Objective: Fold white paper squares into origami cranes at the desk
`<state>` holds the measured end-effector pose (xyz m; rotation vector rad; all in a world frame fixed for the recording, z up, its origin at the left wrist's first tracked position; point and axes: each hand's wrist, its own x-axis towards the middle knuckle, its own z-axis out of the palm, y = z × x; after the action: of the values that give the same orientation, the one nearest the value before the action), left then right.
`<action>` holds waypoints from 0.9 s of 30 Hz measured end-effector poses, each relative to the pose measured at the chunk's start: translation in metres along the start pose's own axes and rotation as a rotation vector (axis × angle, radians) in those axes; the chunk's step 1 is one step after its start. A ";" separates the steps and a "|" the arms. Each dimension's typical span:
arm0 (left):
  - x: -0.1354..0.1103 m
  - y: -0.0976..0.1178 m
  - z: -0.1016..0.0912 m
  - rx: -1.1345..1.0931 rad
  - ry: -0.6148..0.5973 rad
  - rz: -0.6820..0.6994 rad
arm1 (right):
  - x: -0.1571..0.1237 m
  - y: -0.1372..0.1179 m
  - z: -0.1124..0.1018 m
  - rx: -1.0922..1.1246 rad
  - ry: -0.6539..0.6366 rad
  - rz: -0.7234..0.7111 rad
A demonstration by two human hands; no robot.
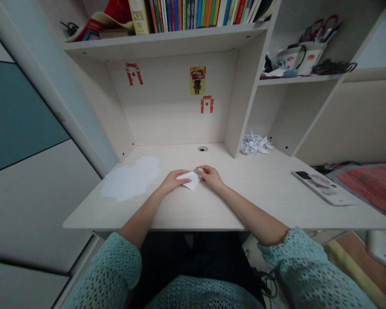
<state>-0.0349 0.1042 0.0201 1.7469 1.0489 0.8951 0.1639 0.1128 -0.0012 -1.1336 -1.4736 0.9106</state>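
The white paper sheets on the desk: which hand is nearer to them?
Left. The left hand is beside the white paper sheets, not touching them; the right hand is farther away, beyond the folded paper.

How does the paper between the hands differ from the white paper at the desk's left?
The folded paper is small; the flat white paper is much larger. The left hand and right hand hold the folded paper, while the flat paper lies untouched. Both are white.
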 end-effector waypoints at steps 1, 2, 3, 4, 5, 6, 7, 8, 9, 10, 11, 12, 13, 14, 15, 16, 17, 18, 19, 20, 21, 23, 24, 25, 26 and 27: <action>0.002 0.000 0.001 0.017 0.017 0.021 | 0.002 0.003 0.001 0.047 0.003 0.011; 0.006 -0.001 0.001 0.029 0.035 0.030 | 0.006 0.005 0.002 0.083 0.025 0.011; 0.009 -0.001 0.001 0.031 0.055 0.031 | 0.011 0.007 0.003 0.115 0.028 0.011; 0.013 -0.001 0.000 0.026 0.066 0.034 | 0.016 0.009 0.004 0.150 0.029 0.020; 0.017 -0.002 0.000 0.015 0.065 0.030 | 0.021 0.010 0.004 0.175 0.029 0.035; 0.021 -0.002 -0.001 -0.003 0.052 0.013 | 0.027 0.011 0.005 0.198 0.027 0.058; 0.025 -0.003 -0.001 -0.029 0.029 -0.017 | 0.033 0.011 0.005 0.227 0.025 0.082; 0.030 -0.003 -0.002 -0.056 0.003 -0.055 | 0.037 0.012 0.006 0.259 0.014 0.105; 0.034 -0.005 -0.002 -0.082 -0.023 -0.092 | 0.041 0.013 0.007 0.293 -0.001 0.121; 0.038 -0.007 -0.002 -0.103 -0.037 -0.117 | 0.044 0.014 0.008 0.328 -0.016 0.127; 0.042 -0.009 -0.002 -0.110 -0.019 -0.121 | 0.046 0.015 0.009 0.360 -0.027 0.123; 0.045 -0.011 -0.001 -0.109 0.011 -0.098 | 0.047 0.016 0.010 0.386 -0.024 0.108; 0.047 -0.014 0.000 -0.113 0.044 -0.075 | 0.047 0.017 0.012 0.403 -0.012 0.088; 0.049 -0.017 0.001 -0.115 0.085 -0.055 | 0.046 0.018 0.013 0.412 0.008 0.068; 0.049 -0.019 0.002 -0.122 0.127 -0.034 | 0.045 0.019 0.014 0.413 0.030 0.053; 0.048 -0.020 0.004 -0.131 0.167 -0.019 | 0.044 0.020 0.015 0.407 0.047 0.044; 0.047 -0.021 0.005 -0.142 0.203 -0.008 | 0.042 0.020 0.016 0.397 0.059 0.037; 0.044 -0.021 0.006 -0.156 0.229 0.002 | 0.040 0.019 0.017 0.384 0.067 0.029; 0.042 -0.020 0.007 -0.174 0.245 0.005 | 0.037 0.018 0.017 0.366 0.070 0.018; 0.039 -0.018 0.007 -0.194 0.250 0.000 | 0.034 0.016 0.017 0.341 0.077 -0.004; 0.036 -0.016 0.007 -0.221 0.246 -0.011 | 0.031 0.014 0.015 0.302 0.079 -0.039; 0.031 -0.012 0.006 -0.283 0.228 -0.064 | 0.023 0.007 0.011 0.163 0.063 -0.161; 0.029 -0.010 0.005 -0.310 0.206 -0.090 | 0.019 0.003 0.008 0.054 0.024 -0.244; 0.026 -0.009 0.004 -0.330 0.178 -0.105 | 0.016 0.000 0.005 -0.074 -0.009 -0.338; 0.024 -0.007 0.003 -0.341 0.160 -0.108 | 0.013 -0.004 0.002 -0.203 -0.035 -0.428; 0.022 -0.006 0.002 -0.347 0.149 -0.107 | 0.010 -0.007 -0.001 -0.311 -0.037 -0.502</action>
<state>-0.0263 0.1257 0.0165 1.3415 1.0030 1.0809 0.1631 0.1206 0.0087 -0.8965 -1.8612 0.3639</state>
